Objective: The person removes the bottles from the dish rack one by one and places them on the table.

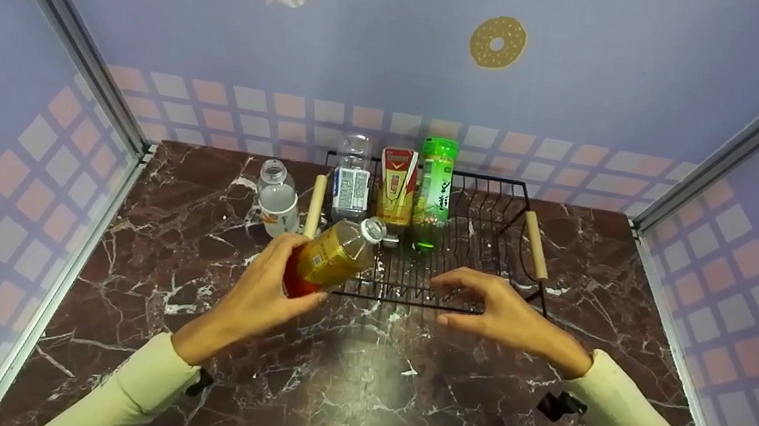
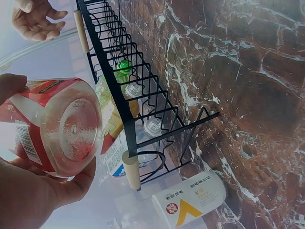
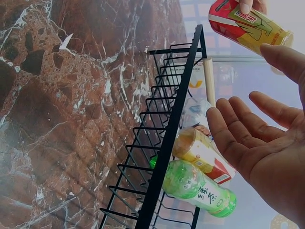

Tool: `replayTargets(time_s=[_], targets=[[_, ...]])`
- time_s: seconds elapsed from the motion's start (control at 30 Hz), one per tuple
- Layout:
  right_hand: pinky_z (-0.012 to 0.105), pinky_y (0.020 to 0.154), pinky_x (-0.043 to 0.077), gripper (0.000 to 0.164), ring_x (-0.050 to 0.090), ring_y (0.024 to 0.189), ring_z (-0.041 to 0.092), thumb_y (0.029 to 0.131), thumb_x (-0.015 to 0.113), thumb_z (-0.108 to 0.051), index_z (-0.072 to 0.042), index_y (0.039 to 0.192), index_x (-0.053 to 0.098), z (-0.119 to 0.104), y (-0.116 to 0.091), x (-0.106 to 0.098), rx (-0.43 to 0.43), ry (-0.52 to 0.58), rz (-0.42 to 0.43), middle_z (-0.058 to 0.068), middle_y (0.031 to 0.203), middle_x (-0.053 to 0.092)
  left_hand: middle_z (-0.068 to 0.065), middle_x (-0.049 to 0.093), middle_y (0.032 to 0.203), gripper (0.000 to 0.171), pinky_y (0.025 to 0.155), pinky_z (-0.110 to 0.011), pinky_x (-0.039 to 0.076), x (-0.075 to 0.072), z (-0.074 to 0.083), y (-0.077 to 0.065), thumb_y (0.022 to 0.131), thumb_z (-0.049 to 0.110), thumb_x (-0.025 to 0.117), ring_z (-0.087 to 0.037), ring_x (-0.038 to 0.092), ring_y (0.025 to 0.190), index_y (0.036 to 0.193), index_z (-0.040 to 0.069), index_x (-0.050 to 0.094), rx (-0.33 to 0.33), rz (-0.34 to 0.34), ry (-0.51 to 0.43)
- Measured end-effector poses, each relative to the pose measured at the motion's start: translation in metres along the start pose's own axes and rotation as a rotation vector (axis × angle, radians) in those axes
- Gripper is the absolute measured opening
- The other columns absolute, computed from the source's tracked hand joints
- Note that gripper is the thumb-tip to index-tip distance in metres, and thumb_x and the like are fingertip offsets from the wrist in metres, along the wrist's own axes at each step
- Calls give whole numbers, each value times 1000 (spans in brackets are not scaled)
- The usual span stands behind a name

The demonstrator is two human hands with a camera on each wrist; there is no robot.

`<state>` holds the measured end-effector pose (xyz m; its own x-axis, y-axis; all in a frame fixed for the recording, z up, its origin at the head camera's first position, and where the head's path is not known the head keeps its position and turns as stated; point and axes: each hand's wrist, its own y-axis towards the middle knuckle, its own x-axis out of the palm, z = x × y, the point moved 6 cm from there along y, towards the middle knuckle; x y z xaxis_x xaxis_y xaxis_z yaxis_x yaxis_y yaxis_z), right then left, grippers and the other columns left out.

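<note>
My left hand (image 1: 257, 285) grips a bottle (image 1: 331, 257) with a red and yellow label, tilted above the front left of a black wire rack (image 1: 498, 178). The bottle's mouth points up and right, with no cap on it. Over the rack's front right, my right hand (image 1: 494, 308) holds nothing, its fingers spread and slightly bent. In the rack, necks down, stand a clear bottle (image 1: 351, 192) with a white and blue label, a red and yellow bottle (image 1: 397, 179) and a green bottle (image 1: 436, 184).
Left of the rack, a clear bottle with a white label (image 1: 279, 216) stands upright on the dark marbled table (image 1: 367, 383). Wooden handles (image 1: 536, 245) form the rack's two sides. Patterned walls (image 1: 384, 42) enclose the table at the back and both sides.
</note>
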<state>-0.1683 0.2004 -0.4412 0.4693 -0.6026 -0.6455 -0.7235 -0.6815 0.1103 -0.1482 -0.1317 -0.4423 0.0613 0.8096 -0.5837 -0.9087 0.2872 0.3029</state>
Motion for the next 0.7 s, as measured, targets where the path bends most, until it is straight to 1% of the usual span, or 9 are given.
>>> replayTargets(time_s=[0.13, 0.27, 0.47, 0.53, 0.63, 0.7], targets=[[55, 106, 61, 50, 71, 124, 39, 97, 86, -16, 0, 141, 70, 1, 0, 0, -5, 1, 10, 13, 139, 73, -22, 61, 141, 74, 111, -63, 55, -3, -4, -1, 82, 5, 95, -41, 64, 125, 143, -4, 54, -14, 18, -3], [55, 109, 59, 48, 70, 128, 35, 97, 87, -18, -2, 140, 71, 2, 1, 0, -3, -14, 15, 12, 138, 74, -22, 62, 138, 73, 110, -63, 56, -7, -10, -2, 81, 2, 95, -41, 65, 123, 141, -4, 54, -16, 47, -15], [55, 104, 62, 48, 72, 122, 37, 98, 86, -18, -1, 140, 71, 3, 1, 0, -3, 1, 9, 13, 137, 74, -23, 63, 135, 73, 109, -62, 56, -15, -19, -4, 80, -2, 93, -40, 65, 121, 141, -5, 52, -25, 111, -62], [54, 103, 63, 47, 72, 120, 39, 97, 87, -16, -1, 139, 71, 3, 1, 0, -3, 3, 9, 13, 137, 74, -23, 63, 135, 73, 109, -61, 55, -17, -23, -5, 80, -2, 93, -40, 64, 121, 141, -5, 52, -41, 127, -81], [53, 101, 63, 47, 73, 118, 40, 96, 87, -12, 0, 139, 71, 3, 1, 0, -3, 4, 9, 14, 136, 74, -24, 62, 137, 74, 108, -62, 55, -21, -29, -7, 81, 0, 93, -41, 64, 121, 142, -4, 52, -82, 145, -106], [54, 101, 63, 47, 73, 118, 40, 96, 86, -12, 0, 139, 71, 3, 1, -1, -5, 4, 9, 14, 136, 74, -24, 62, 137, 74, 109, -63, 54, -23, -34, -8, 82, 0, 93, -42, 64, 122, 143, -4, 52, -108, 153, -118]])
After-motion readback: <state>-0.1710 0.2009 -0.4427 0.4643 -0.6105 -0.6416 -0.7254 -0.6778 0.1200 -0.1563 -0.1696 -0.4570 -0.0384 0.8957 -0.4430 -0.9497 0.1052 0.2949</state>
